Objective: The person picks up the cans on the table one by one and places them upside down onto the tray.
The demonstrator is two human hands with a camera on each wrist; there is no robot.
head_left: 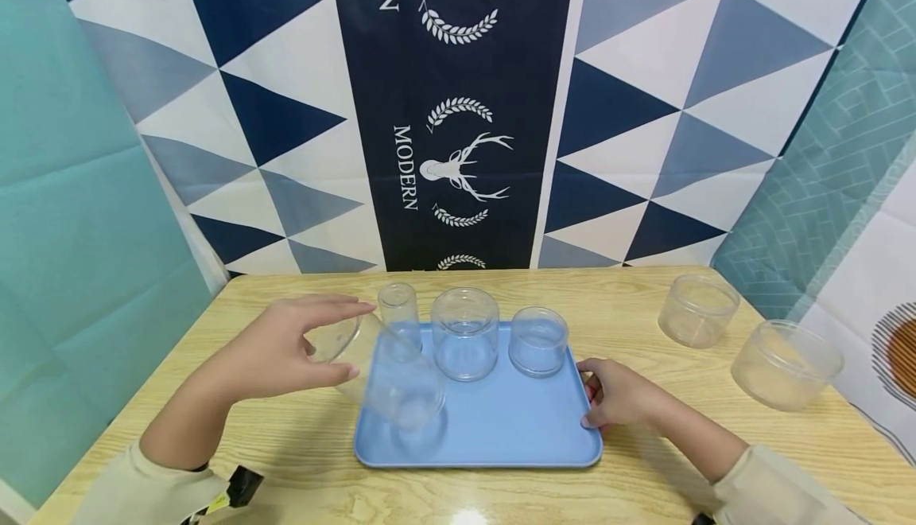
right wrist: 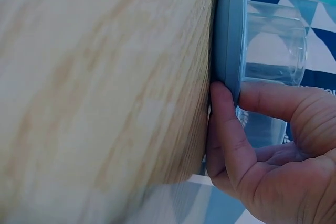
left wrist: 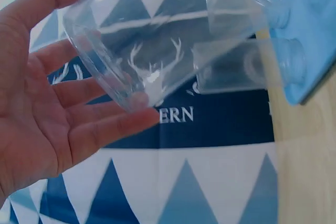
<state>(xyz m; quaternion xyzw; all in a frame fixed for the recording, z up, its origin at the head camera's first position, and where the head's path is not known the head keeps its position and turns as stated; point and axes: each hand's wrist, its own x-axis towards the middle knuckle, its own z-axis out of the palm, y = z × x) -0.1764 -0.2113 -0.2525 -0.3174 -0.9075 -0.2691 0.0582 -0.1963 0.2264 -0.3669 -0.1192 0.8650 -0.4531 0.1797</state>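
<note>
My left hand grips a tall clear cylindrical jar near one end, thumb on one side and fingers on the other. Tilted, the jar leans over the front left of a blue tray; whether its lower end touches the tray I cannot tell. In the left wrist view, the fingers curve around the jar's wall. At the tray's right edge, my right hand pinches the rim between thumb and fingers. The right wrist view shows that grip on the tray edge close up.
Along the tray's back stand a narrow clear jar, a wider clear jar and a short clear jar. Two short clear containers, one farther back and one nearer, stand on the wooden table at right. A patterned cloth hangs behind.
</note>
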